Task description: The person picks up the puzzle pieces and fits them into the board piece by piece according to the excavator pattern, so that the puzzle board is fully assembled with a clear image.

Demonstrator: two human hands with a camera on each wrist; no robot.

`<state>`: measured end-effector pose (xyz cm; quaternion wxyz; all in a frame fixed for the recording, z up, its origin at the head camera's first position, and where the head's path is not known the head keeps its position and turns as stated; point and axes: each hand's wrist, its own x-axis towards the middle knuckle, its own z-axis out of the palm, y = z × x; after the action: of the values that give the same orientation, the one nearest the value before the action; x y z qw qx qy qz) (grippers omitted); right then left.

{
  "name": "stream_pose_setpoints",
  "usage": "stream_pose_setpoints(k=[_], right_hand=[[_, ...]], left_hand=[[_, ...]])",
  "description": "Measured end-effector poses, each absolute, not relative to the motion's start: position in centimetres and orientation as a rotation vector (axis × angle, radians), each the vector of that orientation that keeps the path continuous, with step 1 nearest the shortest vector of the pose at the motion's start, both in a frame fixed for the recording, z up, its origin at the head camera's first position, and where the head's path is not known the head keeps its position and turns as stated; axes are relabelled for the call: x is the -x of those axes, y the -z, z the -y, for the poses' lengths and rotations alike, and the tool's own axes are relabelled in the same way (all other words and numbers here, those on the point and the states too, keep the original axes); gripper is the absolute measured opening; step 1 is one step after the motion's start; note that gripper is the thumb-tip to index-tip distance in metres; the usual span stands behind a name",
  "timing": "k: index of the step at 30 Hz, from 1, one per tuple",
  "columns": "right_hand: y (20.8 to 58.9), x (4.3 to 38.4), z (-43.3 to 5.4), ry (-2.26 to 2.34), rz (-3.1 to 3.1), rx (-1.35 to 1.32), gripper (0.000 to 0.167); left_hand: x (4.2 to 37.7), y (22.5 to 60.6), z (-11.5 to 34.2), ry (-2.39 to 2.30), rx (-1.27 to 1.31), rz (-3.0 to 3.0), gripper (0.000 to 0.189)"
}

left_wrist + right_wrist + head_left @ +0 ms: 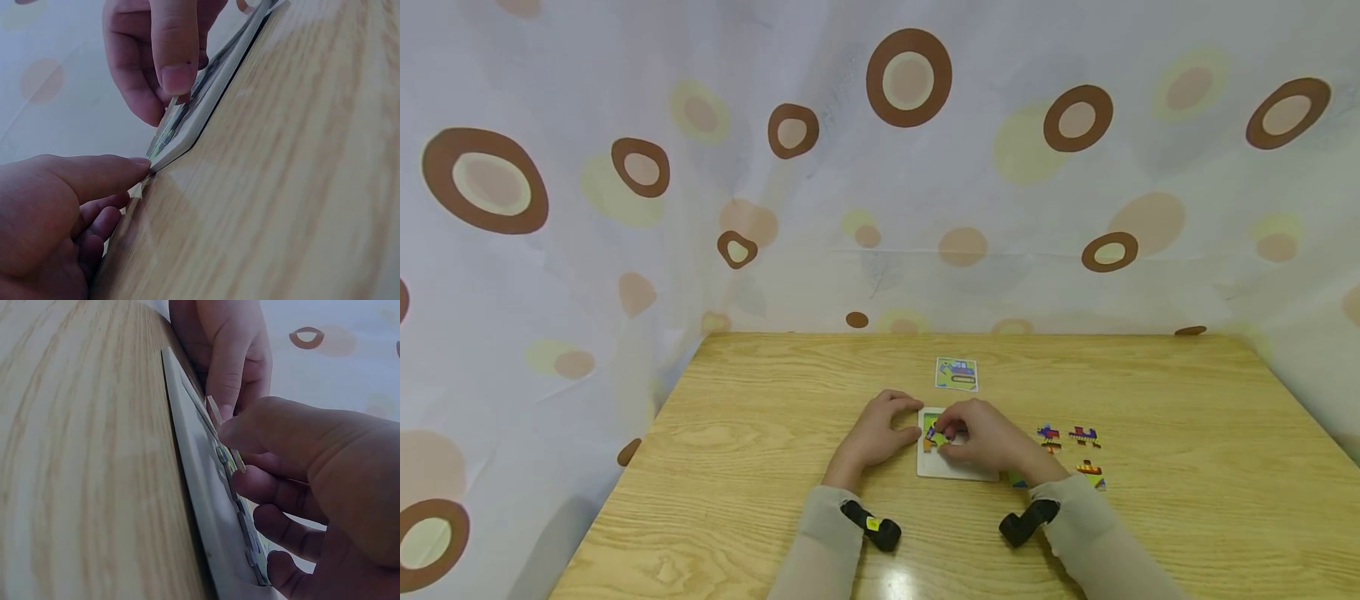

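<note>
While the right hand (988, 433) reaches in from the right over a white tray (922, 465), its thumb and fingers pinch a small puzzle piece (214, 410), so this hand is the nearer of the 2 to it. The piece is at the fingertips, to the left of the right palm and above the left part of the tray. It tilts against the tray's flat floor; whether its lower edge touches down I cannot tell, nor which way its long axis runs, as the fingers cover much of it. What shows in the wrist view is a thin, pale, card-like edge.

The left hand (880, 429) is just beside the tray's left edge, holding no piece: the thumb is straight with its tip touching the rim, and the other fingers bend loosely. Inside the tray, toward its far side, lie flat pieces with bright printed colors, green among them.

To the right of the tray, loose pieces (1084, 435) in purple, red, yellow and green lie on the wooden table (760, 467). Farther off lies 1 picture card (957, 375) showing a digger, and beyond the table hangs a spotted cloth (820, 192).
</note>
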<state>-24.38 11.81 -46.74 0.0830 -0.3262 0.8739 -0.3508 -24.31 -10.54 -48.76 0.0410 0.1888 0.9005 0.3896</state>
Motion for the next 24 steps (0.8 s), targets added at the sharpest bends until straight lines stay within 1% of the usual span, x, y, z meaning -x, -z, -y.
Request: stream_pose_setpoints(k=[8, 24], right_hand=[[46.99, 24.31, -11.81, 1.022, -2.641, 0.957, 0.018], [46.88, 24.45, -11.90, 1.004, -2.631, 1.007, 0.015]], left_hand=[[24.24, 48.66, 10.52, -1.199, -0.585, -2.755, 0.038], [24.21, 48.55, 10.51, -1.207, -0.578, -2.751, 0.038]])
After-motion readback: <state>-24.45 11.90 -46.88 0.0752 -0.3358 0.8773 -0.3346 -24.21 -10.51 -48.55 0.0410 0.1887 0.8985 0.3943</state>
